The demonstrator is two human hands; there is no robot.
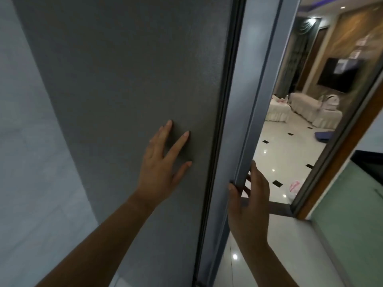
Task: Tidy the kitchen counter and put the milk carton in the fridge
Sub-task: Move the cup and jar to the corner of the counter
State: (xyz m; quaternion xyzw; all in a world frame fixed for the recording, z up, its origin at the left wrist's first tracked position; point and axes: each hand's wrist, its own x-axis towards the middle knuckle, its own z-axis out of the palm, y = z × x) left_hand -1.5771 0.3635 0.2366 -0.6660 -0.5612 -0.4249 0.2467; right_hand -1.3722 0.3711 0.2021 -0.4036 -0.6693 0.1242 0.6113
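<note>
bare forearms (99, 235), short fingernails (187, 132)

Beyond the wooden door frame (342, 154), a glossy white floor (279, 154) with small black diamond tiles reaches sofas (323, 112) in white covers. A dark television (339, 73) hangs above them. A white plastic bag (293, 188) lies on the floor.

**Grey door (134, 69), white floor (279, 154) with black diamonds**

The door is dark matte grey and its edge (248, 100) is a lighter blue-grey. The floor is glossy white tile dotted with small black diamonds. The sofa (306, 108) is cream, the screen (342, 73) black, and the bag (294, 187) white with pink print.
</note>
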